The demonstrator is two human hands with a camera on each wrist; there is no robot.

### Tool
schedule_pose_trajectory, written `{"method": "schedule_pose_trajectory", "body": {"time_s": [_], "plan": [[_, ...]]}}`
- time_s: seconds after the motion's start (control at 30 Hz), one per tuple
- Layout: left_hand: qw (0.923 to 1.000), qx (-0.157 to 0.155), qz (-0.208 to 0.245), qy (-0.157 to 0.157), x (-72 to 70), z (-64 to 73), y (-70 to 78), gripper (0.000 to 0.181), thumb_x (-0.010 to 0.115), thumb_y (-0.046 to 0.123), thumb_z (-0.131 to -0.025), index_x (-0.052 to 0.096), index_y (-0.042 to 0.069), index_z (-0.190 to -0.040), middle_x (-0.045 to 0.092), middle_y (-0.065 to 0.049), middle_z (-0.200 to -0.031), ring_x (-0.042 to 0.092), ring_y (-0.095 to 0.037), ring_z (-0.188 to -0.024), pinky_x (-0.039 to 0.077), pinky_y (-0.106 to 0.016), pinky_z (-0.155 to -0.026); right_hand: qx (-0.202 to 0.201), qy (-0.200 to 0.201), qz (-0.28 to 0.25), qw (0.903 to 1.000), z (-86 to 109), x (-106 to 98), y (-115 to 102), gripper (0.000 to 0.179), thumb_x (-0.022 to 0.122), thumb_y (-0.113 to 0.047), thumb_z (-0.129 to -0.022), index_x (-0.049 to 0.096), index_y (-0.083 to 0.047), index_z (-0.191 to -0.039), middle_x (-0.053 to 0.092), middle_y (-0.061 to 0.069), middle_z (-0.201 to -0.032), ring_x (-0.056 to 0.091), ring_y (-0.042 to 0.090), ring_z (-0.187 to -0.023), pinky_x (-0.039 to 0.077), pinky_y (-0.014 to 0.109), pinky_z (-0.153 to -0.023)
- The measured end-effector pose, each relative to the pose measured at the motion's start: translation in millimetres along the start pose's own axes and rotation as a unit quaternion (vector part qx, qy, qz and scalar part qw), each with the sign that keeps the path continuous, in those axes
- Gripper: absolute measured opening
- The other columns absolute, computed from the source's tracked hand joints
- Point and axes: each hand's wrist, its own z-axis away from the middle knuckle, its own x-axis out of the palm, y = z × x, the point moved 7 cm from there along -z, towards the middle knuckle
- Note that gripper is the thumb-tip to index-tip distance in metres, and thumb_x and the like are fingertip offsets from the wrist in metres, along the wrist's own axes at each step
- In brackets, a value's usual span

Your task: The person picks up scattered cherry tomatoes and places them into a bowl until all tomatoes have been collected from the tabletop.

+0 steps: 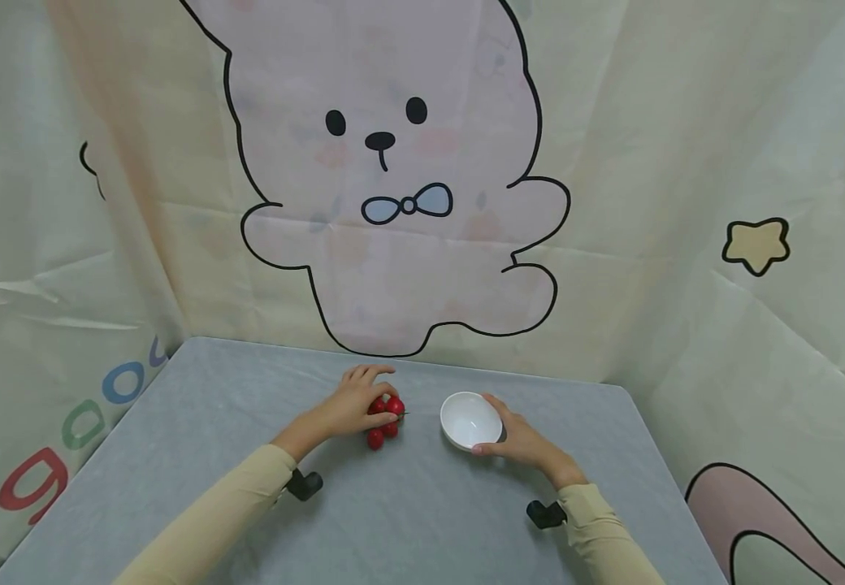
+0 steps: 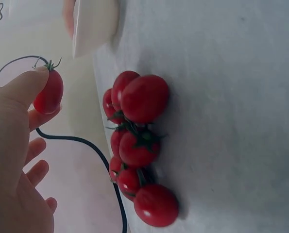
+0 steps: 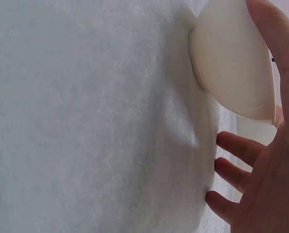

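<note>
Between the thumb and index finger of my left hand [image 1: 352, 405] a red cherry tomato [image 2: 49, 94] is pinched, its green stalk end up by the thumb tip. In the left wrist view it is raised above a cluster of several more cherry tomatoes [image 2: 144, 99] lying on the table. The other left fingers are loosely bent. To the right of the cluster stands a small white bowl [image 1: 470, 418], upright, with nothing inside. My right hand [image 1: 522, 439] holds its right side, thumb and index finger spread around the rim; the remaining fingers [image 3: 239, 145] stick out beside it.
A grey-blue cloth covers the table [image 1: 422, 520]. Behind it hangs a curtain [image 1: 613, 309] printed with a cartoon bear, and similar fabric closes off both sides. Black camera mounts [image 1: 304, 485] are strapped to both wrists.
</note>
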Motion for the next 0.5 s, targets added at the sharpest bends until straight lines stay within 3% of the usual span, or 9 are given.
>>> {"method": "schedule_pose_trajectory", "body": {"time_s": [0.3,0.5], "plan": [[0.9998,-0.006,-0.001,-0.018,2.4,-11.7,12.0,0.034,0.059,0.054,-0.086,0.062,0.032,-0.112,0.034,0.001,-0.148,0.028,-0.028,-0.137,0.021,-0.056,-0.111,-0.034,0.017,-0.029,0.9988,0.5,-0.7,-5.6,0.109,0.081,-0.049,-0.066,0.018,-0.019,-0.151,0.036,0.019,-0.149,0.040,0.039,-0.132,0.032,0.060,-0.104],[0.9998,-0.005,-0.008,-0.020,1.4,-15.2,17.3,0.033,0.059,0.054,-0.086,0.062,0.032,-0.111,0.034,0.002,-0.149,0.028,-0.027,-0.137,0.021,-0.056,-0.111,-0.054,0.021,-0.086,0.9946,-1.8,3.3,-2.4,0.110,0.083,-0.039,-0.067,0.016,-0.015,-0.151,0.026,0.016,-0.154,0.035,0.038,-0.137,0.028,0.058,-0.109]]}}
